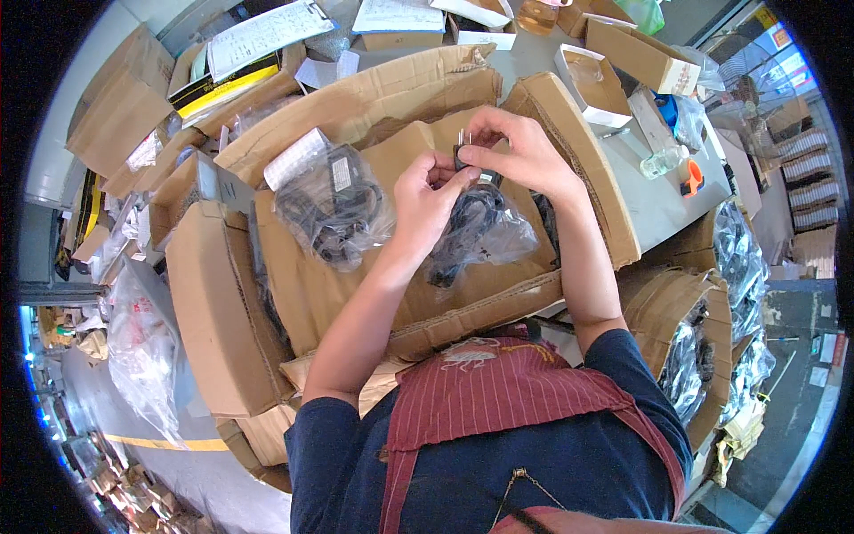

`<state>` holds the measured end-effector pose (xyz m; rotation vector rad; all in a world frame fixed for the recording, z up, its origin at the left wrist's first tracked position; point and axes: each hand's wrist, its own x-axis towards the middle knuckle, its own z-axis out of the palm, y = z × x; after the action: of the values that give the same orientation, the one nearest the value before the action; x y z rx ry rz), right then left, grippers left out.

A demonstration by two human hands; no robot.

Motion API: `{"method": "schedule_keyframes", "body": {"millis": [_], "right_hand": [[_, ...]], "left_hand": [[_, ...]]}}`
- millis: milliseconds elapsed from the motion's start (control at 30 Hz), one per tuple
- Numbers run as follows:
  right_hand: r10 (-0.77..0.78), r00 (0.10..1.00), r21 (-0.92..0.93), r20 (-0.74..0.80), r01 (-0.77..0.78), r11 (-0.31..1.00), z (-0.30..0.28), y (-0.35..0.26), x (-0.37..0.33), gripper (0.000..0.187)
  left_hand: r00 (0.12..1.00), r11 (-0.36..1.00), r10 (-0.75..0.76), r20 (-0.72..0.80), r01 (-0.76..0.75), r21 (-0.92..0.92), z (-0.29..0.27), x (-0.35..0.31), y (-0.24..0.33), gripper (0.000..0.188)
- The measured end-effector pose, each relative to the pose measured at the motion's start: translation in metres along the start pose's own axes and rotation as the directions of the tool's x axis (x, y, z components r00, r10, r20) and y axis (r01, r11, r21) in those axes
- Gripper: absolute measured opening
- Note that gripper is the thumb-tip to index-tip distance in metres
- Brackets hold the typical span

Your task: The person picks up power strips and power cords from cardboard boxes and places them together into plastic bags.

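Observation:
Over the open cardboard box (391, 311), both hands meet at a small black power plug (460, 157) whose metal prongs point up. My left hand (429, 189) pinches it from the left with thumb and fingers. From the right, my right hand (516, 147) grips it too, its fingers curled around the prong end. Just below hangs or lies a black cable (476, 214) in a clear plastic bag (498, 242); whether it joins the plug is hard to see. Left of it, on the cardboard, rests a bagged bundle of black cables (342, 209) with a white label.
A white bubble-wrap roll (296, 158) lies by the bundle. Raised box flaps (583, 169) flank my arms. Beyond are a clipboard (267, 37), a small white box (593, 84), a clear bottle (664, 162) and an orange tape roll (691, 178). Another box (716, 356) of bagged goods stands at right.

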<state>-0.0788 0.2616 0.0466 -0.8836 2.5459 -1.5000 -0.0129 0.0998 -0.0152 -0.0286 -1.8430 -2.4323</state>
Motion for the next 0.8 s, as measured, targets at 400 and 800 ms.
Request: {"method": "schedule_keyframes", "body": {"millis": [400,800], "right_hand": [[0.146,0.970,0.139,-0.194,-0.121,0.983,-0.003,0.011,0.006,0.026],[-0.075,0.894,-0.121,0.441,0.142,0.982,-0.030,-0.034,-0.056,0.035]], "left_hand": [[0.993,0.993,-0.117,0.014,0.117,0.005,-0.001,0.009,0.001,0.015],[0.997,0.998,-0.036,0.066,0.039,-0.055,-0.003,-0.007,0.016,0.019]]}}
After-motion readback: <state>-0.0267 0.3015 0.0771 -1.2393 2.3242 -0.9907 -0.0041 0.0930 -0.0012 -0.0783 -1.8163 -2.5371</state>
